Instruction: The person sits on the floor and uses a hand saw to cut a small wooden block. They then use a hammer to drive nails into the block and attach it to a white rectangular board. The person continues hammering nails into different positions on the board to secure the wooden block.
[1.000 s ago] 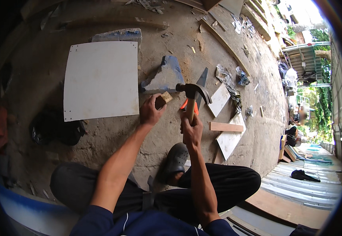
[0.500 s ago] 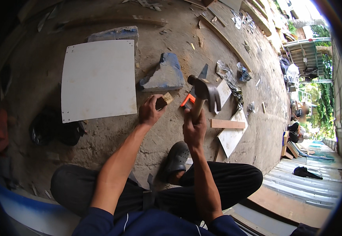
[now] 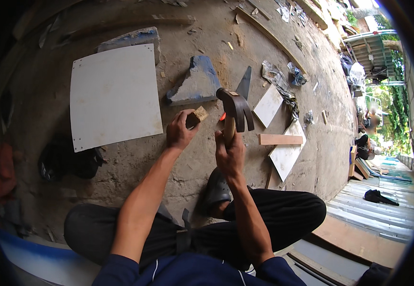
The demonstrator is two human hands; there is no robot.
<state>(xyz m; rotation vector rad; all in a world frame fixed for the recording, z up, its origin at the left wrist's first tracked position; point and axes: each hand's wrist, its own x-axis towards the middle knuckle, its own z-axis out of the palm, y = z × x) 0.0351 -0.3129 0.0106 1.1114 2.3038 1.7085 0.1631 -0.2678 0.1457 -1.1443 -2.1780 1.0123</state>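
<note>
My left hand [image 3: 180, 134] grips a short wooden block [image 3: 200, 114], its rough cut end turned up and to the right. In my right hand [image 3: 231, 155] is a claw hammer [image 3: 238, 108], held by its wooden handle with the dark head upward, close to the right of the block but apart from it. Behind the hammer lies a handsaw [image 3: 245, 82]; its orange handle is mostly hidden. Just beyond my left hand sits a blue-stained concrete chunk [image 3: 197, 85]. To the left, a white board [image 3: 115, 95] with small holes at its corners rests partly on another concrete piece [image 3: 142, 38].
On the right lie white panels [image 3: 268, 106], with a wooden strip [image 3: 280, 139] across one. Crumpled plastic [image 3: 276, 76] and a long plank [image 3: 269, 39] are farther off. A black bag [image 3: 69, 159] is at left. Another person [image 3: 365, 143] sits far right.
The hammer has moved left, nearer the block, and now covers most of the saw's orange handle. My left hand still holds the block. The whole view has shifted slightly.
</note>
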